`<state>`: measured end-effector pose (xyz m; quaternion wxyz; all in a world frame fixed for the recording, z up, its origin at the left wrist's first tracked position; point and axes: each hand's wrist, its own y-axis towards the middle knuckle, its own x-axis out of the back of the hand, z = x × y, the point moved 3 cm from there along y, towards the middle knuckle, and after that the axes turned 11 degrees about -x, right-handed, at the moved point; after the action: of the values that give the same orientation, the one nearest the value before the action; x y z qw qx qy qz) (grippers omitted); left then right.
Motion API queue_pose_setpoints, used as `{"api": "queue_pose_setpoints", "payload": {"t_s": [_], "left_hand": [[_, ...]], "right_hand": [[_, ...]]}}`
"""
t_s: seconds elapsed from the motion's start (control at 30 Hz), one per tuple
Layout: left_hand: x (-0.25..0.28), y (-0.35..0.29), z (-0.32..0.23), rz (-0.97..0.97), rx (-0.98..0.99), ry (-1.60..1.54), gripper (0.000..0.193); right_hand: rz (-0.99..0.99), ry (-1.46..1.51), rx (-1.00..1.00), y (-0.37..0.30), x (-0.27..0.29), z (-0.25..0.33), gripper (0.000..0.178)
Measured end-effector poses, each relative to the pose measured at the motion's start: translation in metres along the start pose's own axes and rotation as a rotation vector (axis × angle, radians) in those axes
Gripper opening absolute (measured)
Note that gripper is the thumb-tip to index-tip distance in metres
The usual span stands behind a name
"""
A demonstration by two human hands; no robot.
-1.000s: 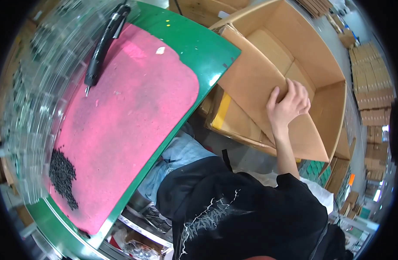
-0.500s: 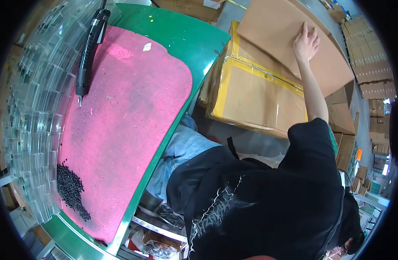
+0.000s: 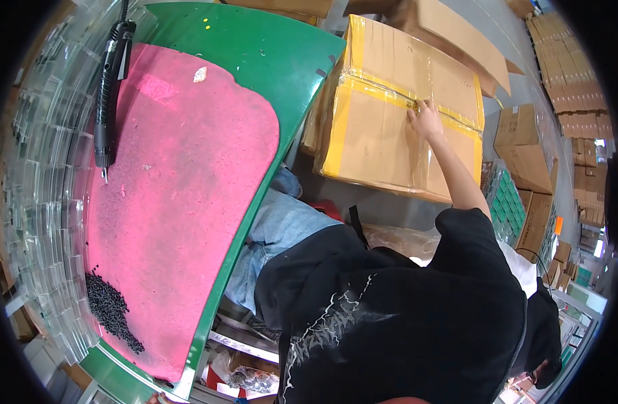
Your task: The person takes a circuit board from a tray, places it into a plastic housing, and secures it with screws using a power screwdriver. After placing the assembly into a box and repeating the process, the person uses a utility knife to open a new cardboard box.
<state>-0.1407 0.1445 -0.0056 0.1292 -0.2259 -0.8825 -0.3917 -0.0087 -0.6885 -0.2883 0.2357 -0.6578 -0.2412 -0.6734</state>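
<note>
My right hand reaches out over a taped cardboard carton. Its bent fingers sit apart on the yellow tape along the middle seam, and nothing shows in its grasp. Only what look like a few fingertips of my left hand show at the lower edge, by the near corner of the green table; the rest is out of the picture. A pink mat covers much of the table. On it lie a black electric screwdriver and a pile of small black pieces.
Clear plastic pieces stand in stacked rows along the mat's left side. Behind the carton is an open box with a raised flap. More cartons and a green gridded tray stand on the right. Bagged items lie under the table.
My right hand has left the cardboard panel and come nearer, onto the carton's taped seam. The panel has swung away, uncovering the carton top. Fingertips now show at the lower edge.
</note>
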Motion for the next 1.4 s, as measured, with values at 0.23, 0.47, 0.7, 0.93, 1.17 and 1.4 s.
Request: {"api": "queue_pose_setpoints", "payload": {"t_s": [0.23, 0.47, 0.7, 0.93, 1.17, 1.4], "left_hand": [[-0.013, 0.012, 0.031, 0.328, -0.235, 0.369, 0.038], [-0.002, 0.01, 0.055, 0.514, -0.3, 0.775, 0.038], [0.02, 0.038, 0.13, 0.552, -0.063, 0.572, 0.047], [0.008, 0.018, 0.068, 0.298, -0.186, 0.577, 0.039], [-0.003, 0.016, 0.0, 0.166, -0.265, 0.363, 0.038], [-0.071, -0.025, -0.115, 0.299, -0.175, -0.079, 0.053]], "right_hand": [[-0.068, -0.021, 0.12, 0.009, 0.009, -0.006, 0.02], [-0.105, -0.043, 0.205, 0.028, 0.019, -0.004, 0.015], [-0.108, -0.001, 0.14, 0.024, 0.019, 0.005, 0.014], [-0.197, 0.257, 0.455, -0.011, 0.023, 0.078, 0.032], [-0.246, 0.143, 0.729, 0.024, 0.007, 0.121, 0.028], [-0.208, 0.033, 0.82, 0.021, -0.006, 0.125, 0.017]]}}
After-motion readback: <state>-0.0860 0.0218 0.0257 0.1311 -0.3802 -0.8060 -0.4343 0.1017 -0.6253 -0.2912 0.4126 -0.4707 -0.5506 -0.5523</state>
